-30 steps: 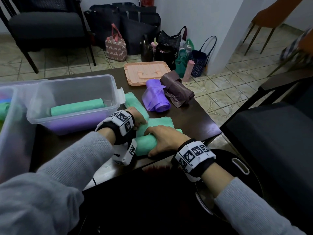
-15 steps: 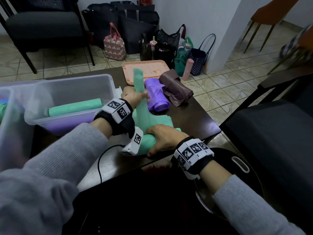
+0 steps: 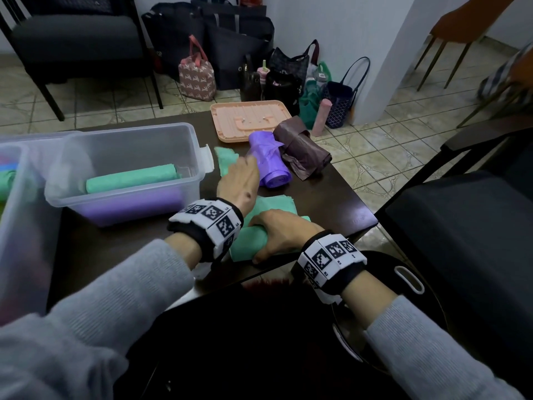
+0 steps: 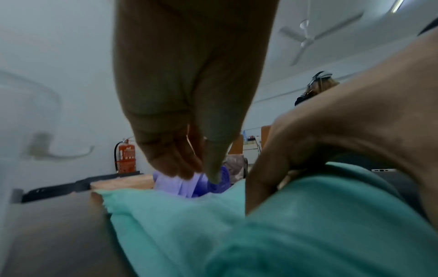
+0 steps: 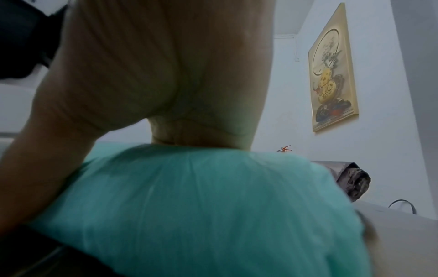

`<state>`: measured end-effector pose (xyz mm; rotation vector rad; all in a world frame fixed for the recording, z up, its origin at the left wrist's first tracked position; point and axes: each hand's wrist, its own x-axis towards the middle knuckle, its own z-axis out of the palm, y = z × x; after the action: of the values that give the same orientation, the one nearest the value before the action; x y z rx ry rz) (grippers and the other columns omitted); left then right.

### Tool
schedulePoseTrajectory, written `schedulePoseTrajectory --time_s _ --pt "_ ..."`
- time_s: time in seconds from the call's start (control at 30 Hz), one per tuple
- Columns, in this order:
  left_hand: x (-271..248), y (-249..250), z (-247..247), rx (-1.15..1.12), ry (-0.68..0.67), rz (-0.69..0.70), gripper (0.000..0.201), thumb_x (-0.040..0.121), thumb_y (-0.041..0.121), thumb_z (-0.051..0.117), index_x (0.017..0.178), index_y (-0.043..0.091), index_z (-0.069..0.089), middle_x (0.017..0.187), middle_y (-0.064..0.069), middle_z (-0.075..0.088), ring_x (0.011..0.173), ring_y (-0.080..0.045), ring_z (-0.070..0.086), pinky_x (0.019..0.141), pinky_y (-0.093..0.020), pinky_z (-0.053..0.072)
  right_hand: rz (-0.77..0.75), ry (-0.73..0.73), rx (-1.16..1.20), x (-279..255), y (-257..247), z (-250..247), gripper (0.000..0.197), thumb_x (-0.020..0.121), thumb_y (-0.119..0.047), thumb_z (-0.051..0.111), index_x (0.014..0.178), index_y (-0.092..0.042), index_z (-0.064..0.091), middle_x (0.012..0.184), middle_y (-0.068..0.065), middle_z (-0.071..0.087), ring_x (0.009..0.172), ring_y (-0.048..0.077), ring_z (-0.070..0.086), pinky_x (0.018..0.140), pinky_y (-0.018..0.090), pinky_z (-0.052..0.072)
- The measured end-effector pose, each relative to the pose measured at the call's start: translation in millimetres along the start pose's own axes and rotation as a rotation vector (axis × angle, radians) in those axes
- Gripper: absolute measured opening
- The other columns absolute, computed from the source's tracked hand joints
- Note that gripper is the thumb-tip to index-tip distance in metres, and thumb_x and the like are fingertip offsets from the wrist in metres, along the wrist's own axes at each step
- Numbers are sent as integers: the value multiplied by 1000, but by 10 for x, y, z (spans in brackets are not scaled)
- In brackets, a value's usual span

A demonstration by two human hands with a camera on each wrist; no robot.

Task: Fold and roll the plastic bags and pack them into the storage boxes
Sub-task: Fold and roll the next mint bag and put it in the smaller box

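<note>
A green plastic bag point(image 3: 277, 203) lies on the dark table point(image 3: 340, 203), its near end rolled up at the front edge. My right hand point(image 3: 277, 229) grips that rolled end point(image 5: 189, 196) from above, fingers curled over it. My left hand point(image 3: 242, 174) is stretched forward over the bag's flat strip point(image 4: 166, 215) with straight fingers point(image 4: 213, 168) and holds nothing. The far tip of the strip point(image 3: 226, 160) shows beyond it. A clear storage box point(image 3: 129, 131) at the left holds a green roll point(image 3: 129, 179) on a purple one point(image 3: 138, 206).
A purple roll point(image 3: 271, 166) and a brown roll point(image 3: 302, 151) lie just right of my left hand. Behind them is a pink lid point(image 3: 248, 119). A second clear box point(image 3: 17, 212) stands at the far left. Bags crowd the floor behind; a dark chair point(image 3: 461, 241) stands to the right.
Half a second ago my left hand held the bag's free strip lifted upright. It has let go; the strip lies flat and the hand reaches over it. My right hand stayed on the roll.
</note>
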<state>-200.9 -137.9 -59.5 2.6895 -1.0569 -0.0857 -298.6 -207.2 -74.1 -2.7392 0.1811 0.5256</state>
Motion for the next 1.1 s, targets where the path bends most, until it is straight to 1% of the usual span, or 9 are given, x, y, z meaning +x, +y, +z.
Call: schedulePoseTrajectory --time_s 0.1,0.17,0.27,0.37,0.47,0.6,0.73,0.93,1.1 --pt "68 -108 77 1 -400 19 34 95 19 49 125 4 52 132 -16 48 120 -32 47 98 -39 41 -6 2 -29 -17 -10 -5 66 61 -46 80 117 -22 57 113 0 62 104 22 57 84 34 46" --pt "103 -193 131 17 -522 -1 51 96 34 47 137 5 42 145 -16 33 132 -31 35 109 -40 32 -14 -6 -63 -31 -24 4 67 60 -46 80 118 -23 56 116 0 60 108 21 54 88 36 43" --pt "81 -291 229 -28 -558 13 72 98 42 40 147 -4 14 157 -17 6 145 -28 8 116 -34 12 -12 -32 -98 -30 -47 27 79 58 -46 82 126 -23 49 127 3 54 116 23 50 94 37 41" --pt "52 -354 295 -62 -582 5 80 98 45 35 147 -5 -4 156 -18 -12 145 -27 -9 117 -33 0 -22 -69 -98 -6 -86 3 80 60 -39 84 128 -16 49 124 7 58 113 26 54 89 32 44" --pt "65 -382 301 -58 -593 -24 85 96 50 33 146 -4 -9 155 -19 -16 145 -27 -12 116 -34 -3 -60 -50 -100 -19 -129 -54 76 64 -24 80 133 -19 46 123 8 58 110 26 55 77 25 40" --pt "87 -389 273 -36 -615 -44 87 96 51 34 146 -3 -12 154 -18 -20 144 -27 -15 117 -35 -4 -139 -14 -140 -98 -183 -156 77 71 -14 71 140 -25 38 132 0 51 116 22 50 73 23 32" --pt "73 -409 283 -50 -604 -63 87 96 49 37 146 -2 -12 154 -18 -21 144 -27 -16 116 -34 -5 -134 -56 -174 -64 -252 -60 53 71 -20 72 119 -16 49 116 8 57 105 28 55 69 26 34" --pt "55 -382 259 -44 -612 -86 87 96 48 38 147 0 -13 154 -15 -22 144 -26 -17 116 -33 -6 -127 -125 -78 11 -258 -12 53 68 -23 78 114 -13 55 111 9 60 103 26 56 81 32 47" --pt "63 -384 222 -68 -609 -92 84 97 44 39 147 0 -11 154 -15 -21 144 -25 -16 116 -33 -4 -149 -103 -7 -11 -210 26 63 67 -26 83 122 -11 55 119 10 54 110 24 52 86 27 39"
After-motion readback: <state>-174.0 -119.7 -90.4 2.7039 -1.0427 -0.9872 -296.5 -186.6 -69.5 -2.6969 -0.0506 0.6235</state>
